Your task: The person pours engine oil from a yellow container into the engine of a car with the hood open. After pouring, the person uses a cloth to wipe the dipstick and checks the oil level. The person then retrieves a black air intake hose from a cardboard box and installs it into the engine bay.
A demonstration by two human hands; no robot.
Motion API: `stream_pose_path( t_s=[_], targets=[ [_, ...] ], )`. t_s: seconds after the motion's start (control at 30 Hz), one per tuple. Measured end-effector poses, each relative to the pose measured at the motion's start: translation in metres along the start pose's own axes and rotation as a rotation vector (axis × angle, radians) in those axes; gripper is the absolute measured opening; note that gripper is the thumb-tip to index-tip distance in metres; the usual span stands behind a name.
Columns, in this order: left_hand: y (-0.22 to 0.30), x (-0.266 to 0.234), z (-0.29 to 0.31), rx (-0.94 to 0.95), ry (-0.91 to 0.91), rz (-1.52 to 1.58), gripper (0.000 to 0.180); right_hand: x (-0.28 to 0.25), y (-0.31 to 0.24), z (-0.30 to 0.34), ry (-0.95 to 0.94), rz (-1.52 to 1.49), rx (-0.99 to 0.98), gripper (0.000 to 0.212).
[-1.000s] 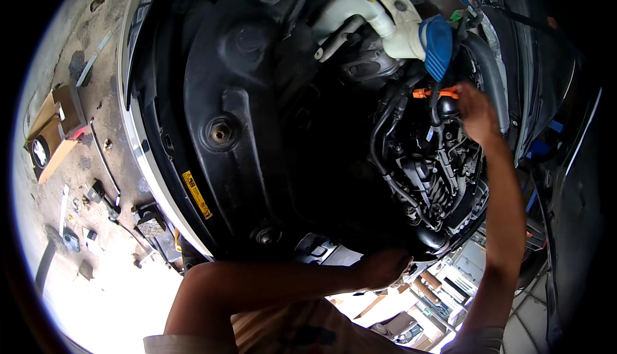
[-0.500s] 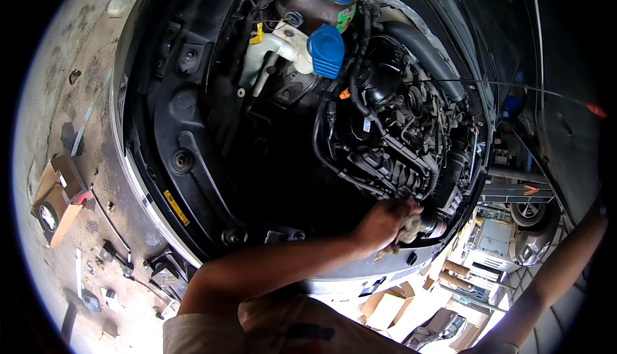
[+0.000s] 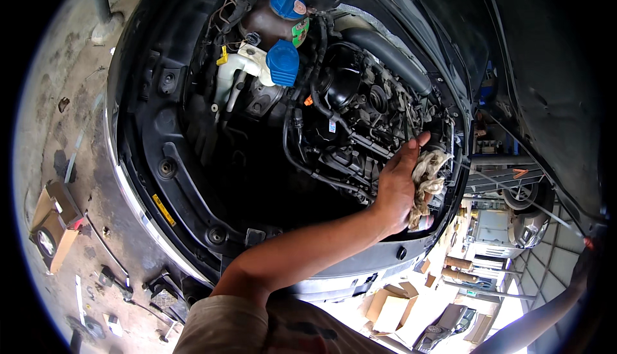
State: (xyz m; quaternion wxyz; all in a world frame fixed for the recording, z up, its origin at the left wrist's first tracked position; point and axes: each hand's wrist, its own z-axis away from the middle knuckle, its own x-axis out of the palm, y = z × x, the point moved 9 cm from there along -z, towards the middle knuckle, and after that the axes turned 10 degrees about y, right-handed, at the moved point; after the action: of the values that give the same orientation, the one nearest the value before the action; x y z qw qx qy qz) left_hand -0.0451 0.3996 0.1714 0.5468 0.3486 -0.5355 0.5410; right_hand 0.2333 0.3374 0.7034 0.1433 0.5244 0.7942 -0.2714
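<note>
My left hand reaches across the engine bay from below and is closed around a crumpled, dirty whitish rag. It is over the right side of the engine, close to the bay's right rim, and the rag hides the parts beneath. Higher in the bay are a blue cap on a white filler neck and a second blue cap on a brown reservoir. At the right edge my right hand is raised in shadow beside the red end of a thin rod; its fingers are not distinguishable.
The raised hood slopes along the right. On the floor at left lie an open cardboard box, a long thin bar and scattered parts. Beyond the bumper are another cardboard box and a parked car.
My left hand has moved up and deeper over the engine's right side with the rag, which now shows more fully. My right hand sits lower in view, by the rod's red end. The view has shifted.
</note>
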Motion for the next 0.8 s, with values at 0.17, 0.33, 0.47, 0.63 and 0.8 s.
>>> stream_pose_path(
  t_s=[0.17, 0.33, 0.47, 0.63, 0.8],
  targets=[
    [-0.006, 0.004, 0.029, 0.063, -0.026, 0.028, 0.047, -0.081, 0.092, 0.013, -0.01, -0.075, 0.219, 0.023],
    [-0.005, 0.026, 0.056, 0.112, -0.361, 0.077, 0.049, -0.125, 0.135, 0.038, -0.012, -0.107, 0.359, 0.025],
    [-0.009, 0.031, 0.076, 0.118, -0.322, -0.071, 0.051, -0.131, 0.145, 0.053, -0.054, -0.149, 0.384, 0.025],
    [-0.022, 0.034, 0.09, -0.003, -0.431, -0.097, 0.048, -0.121, 0.161, 0.07, -0.149, -0.22, 0.404, 0.043],
    [-0.019, 0.038, 0.096, 0.135, -0.513, -0.201, 0.042, -0.105, 0.159, 0.079, -0.325, -0.01, 0.214, 0.052]
  ],
)
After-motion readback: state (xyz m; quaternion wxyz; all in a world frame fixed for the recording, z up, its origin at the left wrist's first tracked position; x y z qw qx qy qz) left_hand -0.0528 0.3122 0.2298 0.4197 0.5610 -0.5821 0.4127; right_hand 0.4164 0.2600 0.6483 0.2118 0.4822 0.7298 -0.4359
